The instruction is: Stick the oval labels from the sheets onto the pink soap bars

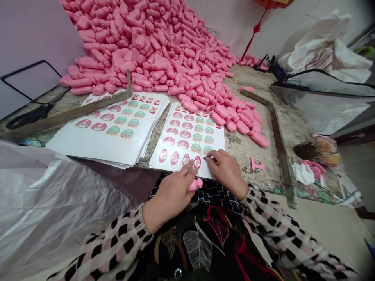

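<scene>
A sheet of pink and green stickers lies at the table's front edge. My left hand is closed around a small pink bottle-shaped piece, with fingertips resting on the sheet's bottom row. On the right, my right hand pinches a small dark pointed item at the sheet, beside an oval pink sticker. What that item is cannot be made out. To the left lies a thick stack of similar sticker sheets.
A large heap of pink pieces fills the back. Metal bars lie on either side. Black scissors rest at left; a pink scrap and a brush-like item are at right. Plastic sheeting hangs front left.
</scene>
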### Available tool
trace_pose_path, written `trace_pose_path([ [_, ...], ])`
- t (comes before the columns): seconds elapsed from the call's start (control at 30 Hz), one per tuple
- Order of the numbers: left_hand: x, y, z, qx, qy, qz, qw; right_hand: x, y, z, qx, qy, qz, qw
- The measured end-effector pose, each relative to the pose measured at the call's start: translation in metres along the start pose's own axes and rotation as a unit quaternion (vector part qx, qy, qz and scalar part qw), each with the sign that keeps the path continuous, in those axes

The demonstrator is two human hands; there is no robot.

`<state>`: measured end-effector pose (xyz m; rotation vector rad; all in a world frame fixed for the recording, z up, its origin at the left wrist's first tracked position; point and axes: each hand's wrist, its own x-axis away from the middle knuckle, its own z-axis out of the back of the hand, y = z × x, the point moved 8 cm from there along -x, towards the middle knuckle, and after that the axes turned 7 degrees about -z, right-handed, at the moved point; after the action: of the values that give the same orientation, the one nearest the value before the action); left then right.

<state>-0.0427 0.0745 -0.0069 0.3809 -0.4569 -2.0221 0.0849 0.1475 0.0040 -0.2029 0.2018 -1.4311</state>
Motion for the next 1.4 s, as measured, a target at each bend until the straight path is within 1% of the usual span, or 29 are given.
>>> trace_pose_path([
  [0.1, -0.001, -0.001, -0.009, -0.044, -0.034, 0.018, 0.998, 0.000, -0.004, 0.001, 0.017, -0.004, 0.010, 1.000],
  [0.2, 0.000, 0.001, -0.013, -0.055, -0.050, 0.021, 0.997, 0.000, -0.008, 0.000, 0.026, -0.019, 0.033, 0.999],
  [0.4, 0.001, -0.001, -0.018, -0.055, -0.058, 0.031, 0.996, 0.001, -0.012, 0.001, 0.064, -0.028, 0.046, 0.997],
  [0.63, 0.000, -0.004, -0.025, -0.055, -0.065, 0.028, 0.996, 0.000, -0.011, 0.000, 0.035, -0.031, 0.067, 0.997],
  [0.83, -0.002, -0.006, -0.027, -0.037, -0.060, 0.030, 0.997, 0.003, -0.005, -0.008, -0.046, -0.039, 0.045, 0.997],
  [1.03, -0.004, -0.006, -0.027, -0.038, -0.051, 0.035, 0.997, 0.010, 0.003, -0.016, -0.111, -0.017, -0.026, 0.993],
  [1.13, -0.004, -0.005, -0.027, -0.037, -0.053, 0.038, 0.997, 0.007, 0.003, -0.017, -0.099, -0.026, -0.053, 0.993],
  [1.27, -0.004, -0.005, -0.027, -0.041, -0.052, 0.040, 0.997, -0.003, 0.001, -0.013, -0.041, -0.047, -0.069, 0.996],
  [1.33, -0.004, -0.005, -0.026, -0.039, -0.051, 0.041, 0.997, -0.006, -0.005, -0.008, -0.016, -0.047, -0.056, 0.997],
  [1.4, -0.004, -0.005, -0.025, -0.033, -0.048, 0.040, 0.998, -0.006, -0.013, 0.001, 0.003, -0.028, -0.024, 0.999],
])
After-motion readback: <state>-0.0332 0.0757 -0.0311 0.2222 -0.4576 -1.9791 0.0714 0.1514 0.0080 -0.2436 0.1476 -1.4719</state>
